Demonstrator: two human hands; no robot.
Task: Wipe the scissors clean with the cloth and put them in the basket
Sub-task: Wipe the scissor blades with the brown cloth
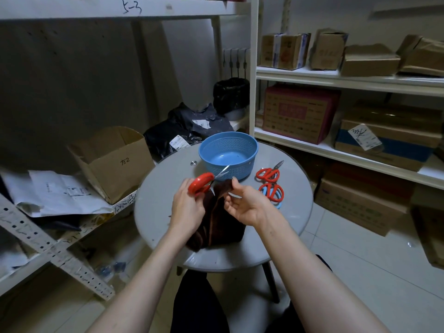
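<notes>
Scissors [204, 182] — red-handled, blades apart — gripped by left hand [186, 207].

The left hand [187, 207] covers much of the handles of the red-handled scissors [200, 182], whose blades are a motion-blurred streak against the near wall of the blue basket [240, 168]. The upper corner of the brown cloth [216, 227] disappears behind the fingertips [234, 181] of the right hand [245, 205]. On the right of the table [158, 188], blue-handled scissors [262, 189] lie mostly hidden under an orange-handled pair [276, 194]. Printing on the cardboard boxes [298, 114] and labels on the black bags [192, 126] are too blurred to read. The bottom edge cuts off both forearms [149, 272], and the top edge cuts off the far-left shelf [96, 8].
</notes>
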